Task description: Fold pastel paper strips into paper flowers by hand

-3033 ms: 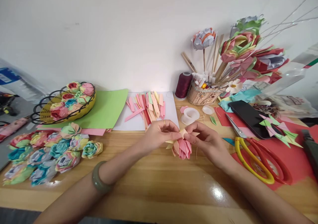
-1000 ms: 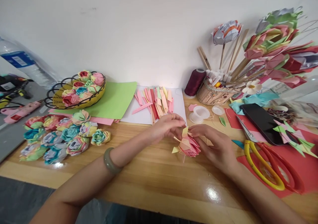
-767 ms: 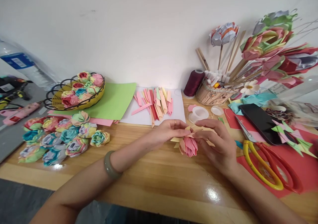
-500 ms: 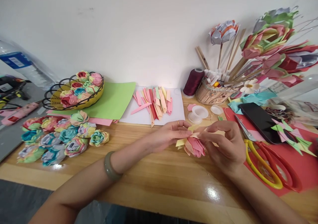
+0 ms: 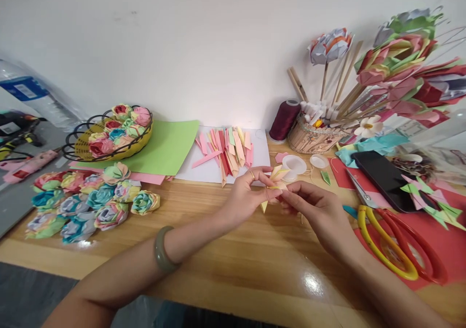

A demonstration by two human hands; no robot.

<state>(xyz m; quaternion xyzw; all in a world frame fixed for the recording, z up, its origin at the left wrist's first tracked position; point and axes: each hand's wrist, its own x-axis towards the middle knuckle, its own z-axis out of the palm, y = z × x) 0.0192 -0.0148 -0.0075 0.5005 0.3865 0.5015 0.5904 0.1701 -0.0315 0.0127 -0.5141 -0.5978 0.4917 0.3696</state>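
Observation:
Both my hands meet above the middle of the wooden table (image 5: 225,265). My left hand (image 5: 247,194) pinches a folded paper flower (image 5: 275,178), of which only yellow pointed petals show; its pink part is hidden between the hands. My right hand (image 5: 315,209) is closed on the same flower from the right, fingertips against it. A ring sits on a left finger and a grey-green bangle (image 5: 162,250) on my left wrist. A pile of folded pink and yellow paper strips (image 5: 227,151) lies on a white sheet just beyond the hands.
Finished paper flowers (image 5: 87,202) lie at the left, more in a wire basket (image 5: 109,134) on green paper. Thread spool (image 5: 286,119), stick holder with big paper flowers (image 5: 316,136), tape rolls (image 5: 294,165), phone (image 5: 386,177) and yellow-red scissors (image 5: 396,250) fill the right side.
The flower has been turned over and lifted slightly: its pink bud, visible below the hands before, is now hidden, and yellow petals point up.

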